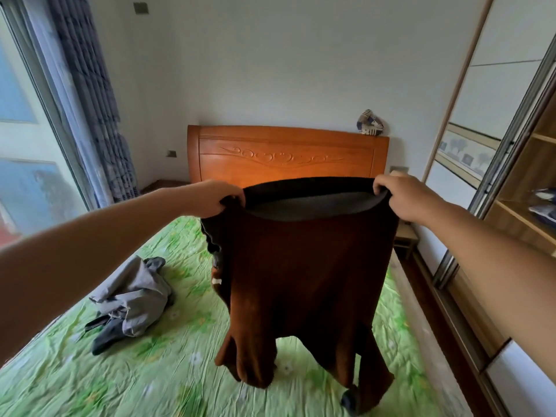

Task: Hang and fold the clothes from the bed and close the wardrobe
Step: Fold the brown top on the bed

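One brown garment (301, 281), seemingly a pair of trousers though its lower ends were blurred, hung in the air between the two hands, its dark-lined top edge stretched wide from fingers to fingers. The left hand (210, 198) gripped the left end of that edge with curled fingers. The right hand (400, 197) pinched the right end, thumb and fingers closed over the cloth. Below the fingers the garment's two ends dangled over the bed (150, 371) and its green floral sheet (90, 395). Down and left of the left fingers a crumpled grey garment (132, 305) lay on that sheet, apart from the brown one. Beyond the fingers stood the carved wooden headboard (285, 155), a small patterned object (369, 123) on its right end. Right of the right fingers the wardrobe (526, 176) stood open, shelves (529, 212) showing. Far left of the left fingers a grey curtain (93, 100) hung beside the window (24, 130).
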`<control>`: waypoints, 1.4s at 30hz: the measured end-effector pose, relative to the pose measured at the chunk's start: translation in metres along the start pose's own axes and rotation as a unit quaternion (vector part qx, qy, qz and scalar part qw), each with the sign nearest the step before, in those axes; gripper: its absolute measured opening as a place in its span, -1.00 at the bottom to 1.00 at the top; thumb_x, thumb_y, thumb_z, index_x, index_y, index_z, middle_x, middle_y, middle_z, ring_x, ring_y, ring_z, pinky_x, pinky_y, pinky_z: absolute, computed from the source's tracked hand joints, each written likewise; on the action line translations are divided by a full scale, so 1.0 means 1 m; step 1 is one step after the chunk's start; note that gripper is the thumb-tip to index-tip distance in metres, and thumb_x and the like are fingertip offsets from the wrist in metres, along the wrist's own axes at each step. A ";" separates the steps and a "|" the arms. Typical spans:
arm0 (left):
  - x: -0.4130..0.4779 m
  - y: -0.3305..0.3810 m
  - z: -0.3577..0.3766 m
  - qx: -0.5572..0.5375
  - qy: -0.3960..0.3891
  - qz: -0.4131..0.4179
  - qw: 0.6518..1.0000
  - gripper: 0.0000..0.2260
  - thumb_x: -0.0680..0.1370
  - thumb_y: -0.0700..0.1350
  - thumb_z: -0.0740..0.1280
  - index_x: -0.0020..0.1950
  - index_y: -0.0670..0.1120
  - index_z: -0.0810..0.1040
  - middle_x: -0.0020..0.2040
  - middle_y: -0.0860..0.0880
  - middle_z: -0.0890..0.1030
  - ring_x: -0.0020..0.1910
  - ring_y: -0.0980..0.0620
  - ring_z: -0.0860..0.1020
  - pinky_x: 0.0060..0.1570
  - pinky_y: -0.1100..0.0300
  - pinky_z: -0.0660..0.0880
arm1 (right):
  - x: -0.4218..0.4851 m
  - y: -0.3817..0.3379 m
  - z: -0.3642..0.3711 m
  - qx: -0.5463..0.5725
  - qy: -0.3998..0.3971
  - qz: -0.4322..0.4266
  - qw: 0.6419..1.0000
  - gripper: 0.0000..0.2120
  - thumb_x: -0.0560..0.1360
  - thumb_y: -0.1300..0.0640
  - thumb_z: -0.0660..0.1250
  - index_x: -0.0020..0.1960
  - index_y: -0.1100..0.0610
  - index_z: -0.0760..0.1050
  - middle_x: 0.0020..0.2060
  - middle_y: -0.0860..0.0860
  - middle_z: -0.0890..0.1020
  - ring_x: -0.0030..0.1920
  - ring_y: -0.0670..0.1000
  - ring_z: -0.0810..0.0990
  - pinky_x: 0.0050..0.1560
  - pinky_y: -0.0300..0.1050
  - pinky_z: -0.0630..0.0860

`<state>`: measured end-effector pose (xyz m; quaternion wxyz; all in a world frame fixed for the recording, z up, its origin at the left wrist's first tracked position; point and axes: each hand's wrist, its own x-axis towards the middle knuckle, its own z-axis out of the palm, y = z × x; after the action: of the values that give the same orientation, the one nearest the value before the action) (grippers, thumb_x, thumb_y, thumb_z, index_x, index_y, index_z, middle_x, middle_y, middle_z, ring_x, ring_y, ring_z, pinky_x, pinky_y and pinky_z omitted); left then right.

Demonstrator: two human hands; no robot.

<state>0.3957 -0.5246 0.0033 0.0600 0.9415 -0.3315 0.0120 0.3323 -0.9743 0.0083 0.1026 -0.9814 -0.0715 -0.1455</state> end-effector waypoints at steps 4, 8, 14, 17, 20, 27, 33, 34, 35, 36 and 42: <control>-0.003 -0.012 0.050 -0.016 -0.109 -0.043 0.993 -0.41 0.44 -0.34 0.25 0.24 0.31 0.35 0.02 0.03 0.54 -0.10 0.01 0.57 -0.18 0.01 0.60 | -0.001 -0.002 0.022 -0.001 -0.007 0.017 1.000 -0.65 0.44 0.42 0.12 -0.07 -0.02 0.41 -0.09 -0.05 0.45 -0.13 0.00 0.44 -0.20 -0.03 0.39; -0.006 -0.020 0.101 -0.013 -0.142 -0.057 0.988 -0.45 0.45 -0.33 0.21 0.37 0.11 0.45 0.12 0.01 0.61 0.03 0.01 0.57 0.04 0.09 0.49 | -0.008 0.011 0.053 -0.002 -0.042 0.046 0.998 -0.72 0.43 0.40 0.16 -0.01 0.07 0.42 -0.07 0.03 0.47 -0.08 0.09 0.46 -0.17 -0.05 0.33; -0.005 -0.022 0.139 -0.099 -0.036 -0.059 0.993 -0.52 0.45 -0.40 0.15 0.26 0.00 0.52 0.07 -0.05 0.60 0.05 -0.13 0.57 0.08 0.02 0.48 | -0.025 0.027 0.090 -0.057 -0.119 0.095 0.987 -0.74 0.36 0.36 0.22 -0.12 0.01 0.36 -0.12 0.13 0.52 -0.19 0.12 0.49 -0.18 0.13 0.50; -0.004 -0.021 0.148 -0.104 -0.019 -0.078 0.991 -0.44 0.49 -0.36 0.15 0.42 0.09 0.35 0.07 -0.14 0.58 -0.04 -0.18 0.57 0.01 -0.08 0.52 | -0.033 0.034 0.109 -0.027 -0.190 0.143 0.971 -0.60 0.43 0.38 0.16 0.12 -0.03 0.29 -0.14 0.18 0.50 -0.27 0.20 0.54 -0.38 0.11 0.48; -0.005 -0.022 0.159 -0.072 -0.029 -0.071 0.994 -0.40 0.56 -0.18 0.27 0.50 0.18 0.12 -0.23 -0.10 0.55 -0.32 -0.08 0.53 -0.30 0.06 0.47 | -0.039 0.034 0.127 -0.012 -0.267 0.205 0.942 -0.49 0.52 0.36 0.04 0.33 -0.07 0.36 0.12 0.16 0.49 -0.26 0.22 0.64 -0.48 -0.09 0.57; 0.005 -0.053 0.183 -0.001 -0.183 -0.067 0.981 -0.49 0.42 0.34 0.43 0.24 0.13 0.42 -0.12 0.14 0.56 -0.11 0.06 0.57 -0.08 0.12 0.52 | -0.041 0.046 0.178 -0.052 -0.338 0.201 0.918 -0.77 0.56 0.30 0.09 0.02 0.18 0.52 -0.16 0.10 0.56 -0.19 0.08 0.52 -0.34 -0.10 0.34; 0.072 -0.079 0.164 0.056 -0.124 -0.106 0.985 -0.82 0.50 0.03 0.46 0.03 0.04 0.53 -0.02 -0.01 0.62 -0.12 0.03 0.48 -0.15 0.12 0.39 | 0.018 0.056 0.193 0.016 -0.287 0.205 0.936 -0.91 0.42 0.09 0.30 -0.13 0.10 0.51 -0.19 0.08 0.59 -0.22 0.06 0.56 -0.36 -0.14 0.34; 0.088 -0.083 0.151 0.061 -0.095 -0.116 0.987 -0.82 0.50 0.01 0.46 0.01 0.03 0.52 -0.01 -0.03 0.62 -0.11 0.01 0.48 -0.16 0.12 0.38 | 0.036 0.058 0.186 0.018 -0.266 0.194 0.944 -0.88 0.42 0.05 0.34 -0.09 0.07 0.52 -0.16 0.07 0.60 -0.20 0.05 0.57 -0.34 -0.14 0.36; 0.105 -0.087 0.135 0.067 -0.065 -0.125 0.988 -0.82 0.50 -0.01 0.47 0.00 0.02 0.52 0.00 -0.04 0.61 -0.08 -0.04 0.51 -0.13 0.10 0.42 | 0.056 0.061 0.176 0.018 -0.239 0.180 0.954 -0.85 0.45 0.01 0.35 -0.03 0.05 0.53 -0.10 0.06 0.59 -0.15 0.06 0.57 -0.30 -0.13 0.40; 0.121 -0.090 0.115 0.075 -0.030 -0.131 0.988 -0.82 0.50 -0.01 0.47 -0.01 0.02 0.51 0.00 -0.04 0.60 -0.04 -0.09 0.53 -0.08 0.06 0.47 | 0.077 0.064 0.162 0.016 -0.205 0.166 0.965 -0.83 0.48 -0.01 0.35 0.02 0.03 0.53 -0.05 0.06 0.58 -0.10 0.08 0.57 -0.24 -0.11 0.44; 0.188 -0.096 -0.025 0.094 0.193 -0.152 0.965 -0.83 0.51 -0.02 0.46 -0.01 0.00 0.50 -0.03 -0.08 0.56 -0.03 -0.20 0.57 -0.15 0.00 0.50 | 0.175 0.067 0.042 -0.045 0.075 0.078 0.993 -0.87 0.49 0.11 0.36 -0.02 0.07 0.43 -0.23 0.05 0.47 -0.21 0.13 0.46 -0.25 -0.05 0.37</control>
<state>0.6032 -0.5646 0.0302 0.0350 0.9619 -0.1641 0.2159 0.5210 -1.0104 0.0099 0.0745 -0.9740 0.0200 -0.2130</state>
